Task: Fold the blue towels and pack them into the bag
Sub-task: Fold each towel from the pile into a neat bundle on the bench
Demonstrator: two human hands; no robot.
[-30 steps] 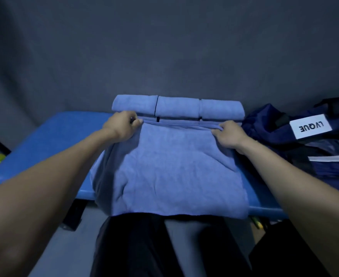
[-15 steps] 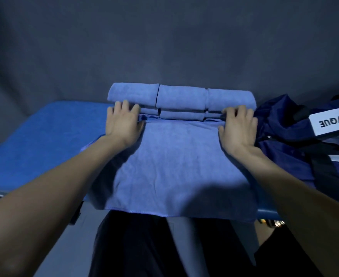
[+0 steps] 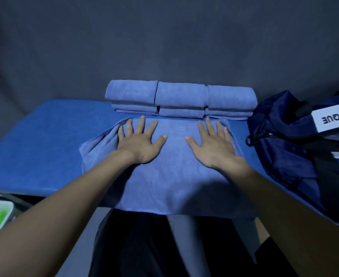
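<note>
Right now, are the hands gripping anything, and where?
Nothing is gripped. The left hand and right hand lie flat, fingers spread, pressing on the top of the blue towel on the table.

The scene is dim and carries a cold blue cast; the dark backdrop [image 3: 164, 37] fades almost to black toward the upper corners. Light seems to fall from above and slightly ahead, since soft shadows lie under both forearms on the spread towel [image 3: 170, 176], darkest near its front hem. No glare shows, save the white label on the bag [image 3: 332, 119], the brightest patch. Wide-angle distortion bows the counter [image 3: 34, 146] edge and stretches the forearms at the lower corners. Detail is soft and slightly noisy, and the bottom left corner is blurred.
</note>
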